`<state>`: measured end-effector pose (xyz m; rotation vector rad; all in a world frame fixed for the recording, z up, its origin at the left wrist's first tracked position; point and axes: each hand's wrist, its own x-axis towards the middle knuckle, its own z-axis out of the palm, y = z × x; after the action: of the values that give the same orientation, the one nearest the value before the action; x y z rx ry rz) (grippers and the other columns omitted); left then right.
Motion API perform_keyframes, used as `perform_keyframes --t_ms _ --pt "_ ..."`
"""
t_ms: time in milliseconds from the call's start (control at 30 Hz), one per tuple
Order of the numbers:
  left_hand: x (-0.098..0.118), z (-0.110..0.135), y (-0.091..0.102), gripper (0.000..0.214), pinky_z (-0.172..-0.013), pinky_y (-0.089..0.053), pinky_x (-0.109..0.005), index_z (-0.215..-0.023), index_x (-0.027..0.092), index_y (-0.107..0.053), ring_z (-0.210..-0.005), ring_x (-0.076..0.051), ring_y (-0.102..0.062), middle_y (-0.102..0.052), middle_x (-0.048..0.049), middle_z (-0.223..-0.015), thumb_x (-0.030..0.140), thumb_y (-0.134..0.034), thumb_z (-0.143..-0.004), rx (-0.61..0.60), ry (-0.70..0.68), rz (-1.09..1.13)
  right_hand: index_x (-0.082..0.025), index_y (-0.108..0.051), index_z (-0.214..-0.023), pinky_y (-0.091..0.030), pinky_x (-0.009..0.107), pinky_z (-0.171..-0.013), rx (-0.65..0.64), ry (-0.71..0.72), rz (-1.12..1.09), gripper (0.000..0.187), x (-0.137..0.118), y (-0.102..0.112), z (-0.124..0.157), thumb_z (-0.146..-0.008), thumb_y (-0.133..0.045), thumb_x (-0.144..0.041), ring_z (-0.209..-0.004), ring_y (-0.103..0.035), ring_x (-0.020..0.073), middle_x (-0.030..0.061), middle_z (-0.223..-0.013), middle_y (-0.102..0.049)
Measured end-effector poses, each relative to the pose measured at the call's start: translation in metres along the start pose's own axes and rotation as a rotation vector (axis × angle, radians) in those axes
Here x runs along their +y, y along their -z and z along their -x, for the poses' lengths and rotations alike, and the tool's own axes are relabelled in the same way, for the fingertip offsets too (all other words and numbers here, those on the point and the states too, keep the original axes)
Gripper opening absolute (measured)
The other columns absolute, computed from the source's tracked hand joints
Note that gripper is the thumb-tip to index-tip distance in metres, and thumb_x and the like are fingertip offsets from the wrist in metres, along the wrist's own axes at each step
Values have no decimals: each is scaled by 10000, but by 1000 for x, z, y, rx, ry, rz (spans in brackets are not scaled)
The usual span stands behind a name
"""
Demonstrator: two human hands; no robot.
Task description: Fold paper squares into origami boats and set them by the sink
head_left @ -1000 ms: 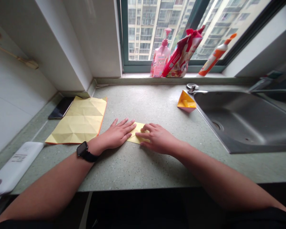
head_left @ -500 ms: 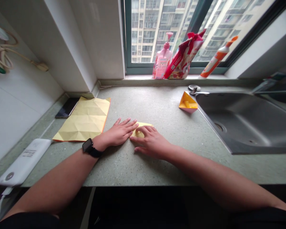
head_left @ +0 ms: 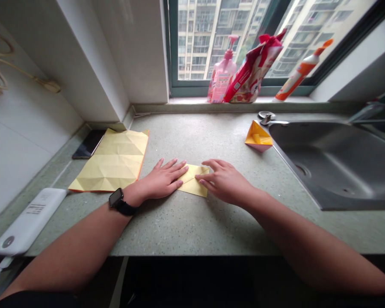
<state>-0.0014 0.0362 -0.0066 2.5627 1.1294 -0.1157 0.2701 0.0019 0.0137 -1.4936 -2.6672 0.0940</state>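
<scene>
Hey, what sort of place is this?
Probably a kitchen in a high-rise flat: a stainless steel sink, a pink pump bottle on the windowsill, and apartment towers outside the window.

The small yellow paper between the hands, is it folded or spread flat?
Folded: the small yellow paper shows a layered edge running across it.

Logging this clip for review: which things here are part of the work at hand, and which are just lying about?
Part of the work: left hand, right hand, folded yellow paper between them.

Lying about: creased yellow sheet, folded paper model, smartphone, power bank, steel sink, pink pump bottle, red bag, orange-capped tube.
</scene>
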Motion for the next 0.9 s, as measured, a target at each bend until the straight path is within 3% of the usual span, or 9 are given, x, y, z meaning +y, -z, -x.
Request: perform_keyframes --t_ms 367,500,700,800,900 --pt "-1 0 0 642 -1387 24 -641 -1788 332 -248 -1750 -316 -104 -195 -16 -1864 528 -291 -1179 -18 17 -1 -284 -884 -1178 -534 446 -1001 -134 -212 71 443 12 13 -4 -1149 -459 -404 -1147 -709 309 121 -1310 -778" --pt "2 0 2 644 -1385 24 -653 -1788 306 -253 -1749 -316 -101 -183 -23 -1864 511 -296 -1178 -26 24 4 -263 -889 -1115 -533 430 -951 -125 -250 86 449 18 12 -5 -1139 -465 -409 -1111 -707 306 126 -1262 -785" --pt "2 2 2 623 -1380 -14 -677 -1778 319 -280 -1746 -328 -124 -220 -40 -1858 495 -315 -1182 12 3 13 -237 -885 -1027 -546 426 -915 74 -190 67 406 29 1 -9 -1115 -497 -316 -1036 -710 286 128 -1228 -800" --pt "2 3 -1 613 -1378 -31 -687 -1773 323 -296 -1744 -335 -134 -235 -49 -1855 491 -323 -1184 46 -16 2 -261 -868 -1140 -549 441 -976 161 -52 20 316 27 -4 -11 -1094 -557 -284 -1086 -710 282 107 -1263 -803" --pt "5 4 -4 605 -1382 -41 -682 -1772 297 -307 -1744 -344 -130 -235 -70 -1856 455 -329 -1188 72 -22 -20 -273 -846 -1219 -547 432 -1012 148 112 -53 275 19 -7 -10 -1073 -613 -262 -1131 -715 268 89 -1292 -806"
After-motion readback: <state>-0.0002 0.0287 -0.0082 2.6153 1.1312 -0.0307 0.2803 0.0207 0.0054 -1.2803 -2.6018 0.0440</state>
